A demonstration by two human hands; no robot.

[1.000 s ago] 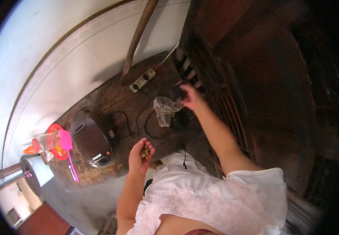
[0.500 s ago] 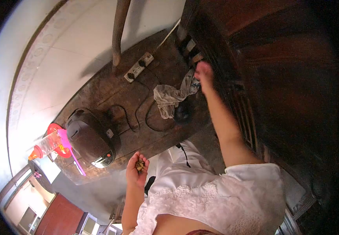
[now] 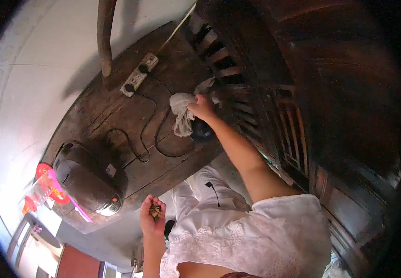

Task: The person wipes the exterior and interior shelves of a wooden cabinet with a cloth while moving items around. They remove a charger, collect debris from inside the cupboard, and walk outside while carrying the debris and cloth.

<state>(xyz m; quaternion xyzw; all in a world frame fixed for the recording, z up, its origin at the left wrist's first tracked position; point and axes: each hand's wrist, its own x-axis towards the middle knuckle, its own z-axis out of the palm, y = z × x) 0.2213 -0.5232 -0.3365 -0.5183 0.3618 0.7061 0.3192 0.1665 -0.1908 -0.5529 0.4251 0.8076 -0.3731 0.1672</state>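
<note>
My left hand (image 3: 151,224) is cupped palm up in front of my body, holding a small heap of brown and yellowish pieces (image 3: 155,211) too small to name. Over the wooden table, my right hand (image 3: 203,108) has its fingers closed on a crumpled grey cloth (image 3: 181,104), which bunches up and hangs to the left of the fingers. Just under the cloth and wrist sits a dark rounded object (image 3: 202,131), partly hidden.
A dark rice cooker (image 3: 89,178) stands on the wooden table (image 3: 94,111), beside a pink-handled item (image 3: 81,211) and a clear bottle (image 3: 39,191). A power strip (image 3: 139,75) with black cables lies near the wall. Dark slatted furniture (image 3: 288,125) rises on the right.
My right hand has moved left and towards me from the slatted furniture and now grips the cloth, gathering it up. My left hand still holds its pieces. The view has shifted.
</note>
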